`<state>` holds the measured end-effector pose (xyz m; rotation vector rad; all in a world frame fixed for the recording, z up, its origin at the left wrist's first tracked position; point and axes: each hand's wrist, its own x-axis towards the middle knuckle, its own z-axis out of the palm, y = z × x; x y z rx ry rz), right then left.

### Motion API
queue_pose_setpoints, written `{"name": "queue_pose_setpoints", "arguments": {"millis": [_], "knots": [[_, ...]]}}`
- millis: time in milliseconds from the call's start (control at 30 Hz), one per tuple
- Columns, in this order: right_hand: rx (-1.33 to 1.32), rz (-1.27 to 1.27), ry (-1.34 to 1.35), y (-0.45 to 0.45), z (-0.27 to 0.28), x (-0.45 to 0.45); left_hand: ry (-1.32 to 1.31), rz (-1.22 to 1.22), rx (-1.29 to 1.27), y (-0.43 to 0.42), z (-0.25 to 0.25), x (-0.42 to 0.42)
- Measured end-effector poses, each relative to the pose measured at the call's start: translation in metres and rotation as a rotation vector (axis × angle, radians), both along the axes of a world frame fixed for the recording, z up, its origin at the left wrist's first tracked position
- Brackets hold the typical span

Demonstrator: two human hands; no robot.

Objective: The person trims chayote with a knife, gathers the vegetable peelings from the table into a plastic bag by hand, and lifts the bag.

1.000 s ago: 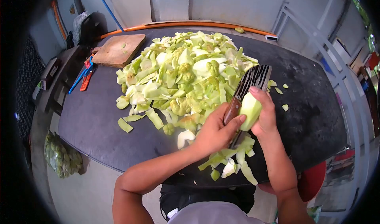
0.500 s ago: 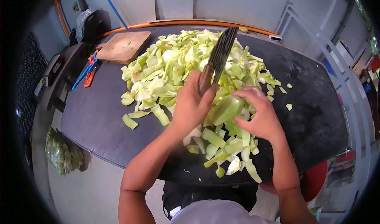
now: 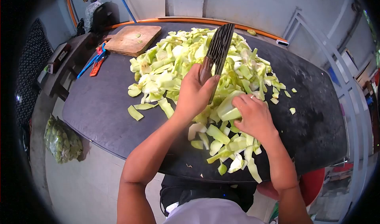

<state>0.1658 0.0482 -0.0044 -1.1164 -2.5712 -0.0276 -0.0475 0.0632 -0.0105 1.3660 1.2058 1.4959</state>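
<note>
My left hand [image 3: 194,90] is wrapped round the wooden handle of a knife [image 3: 219,45], whose broad, dark, ridged blade points up and away from me. Close by on the right, my right hand [image 3: 253,114] has its fingers curled over a smooth pale green vegetable [image 3: 229,107]; its exact kind is not clear. Both hands are above the near side of a large heap of pale green slices and peelings [image 3: 170,69]. A smaller scatter of strips [image 3: 235,146] lies below my right hand, near the table's front edge. Part of the held vegetable is hidden by my fingers.
The dark table [image 3: 103,105] carries a wooden chopping board [image 3: 134,40] at the back left, beside a red-and-blue tool [image 3: 97,61]. A plastic bag of green produce [image 3: 62,139] stands on the floor at left. A red basin [image 3: 312,184] is under the table's right side.
My right hand's fingers, spread beside the vegetable before, have closed over it. The knife stays upright in my left hand. The whole view has shifted slightly.
</note>
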Motion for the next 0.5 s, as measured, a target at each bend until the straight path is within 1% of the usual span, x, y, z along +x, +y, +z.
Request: {"name": "queue_pose_setpoints", "arguments": {"millis": [33,133,233,300,333,400,433,467,500], "knots": [[-0.013,-0.005,0.021,0.000,0.000,0.002,0.002,0.006,-0.008,0.000,0.000,0.000],[0.034,-0.028,0.317,0.010,-0.004,0.012,-0.036,0.003,-0.045,-0.002,0.004,0.002],[0.023,-0.227,0.774,0.025,-0.008,0.023,-0.064,-0.004,-0.024,-0.003,0.003,0.005],[-0.153,-0.150,1.034,0.036,-0.008,0.037,-0.083,-0.015,0.002,-0.003,0.003,0.007],[-0.138,-0.131,1.132,0.041,-0.009,0.042,-0.094,-0.023,0.007,-0.004,0.002,0.008],[-0.343,-0.209,1.555,0.042,-0.005,0.047,-0.079,-0.030,0.011,-0.004,-0.001,0.008],[-0.451,-0.244,1.764,0.041,-0.001,0.049,-0.127,-0.056,-0.010,-0.005,-0.001,0.009],[-0.696,-0.305,1.987,0.039,0.004,0.054,-0.175,-0.081,-0.032,-0.008,0.003,0.011],[-0.945,-0.344,2.035,0.037,0.010,0.059,-0.220,-0.107,-0.056,-0.012,0.008,0.013]]}}
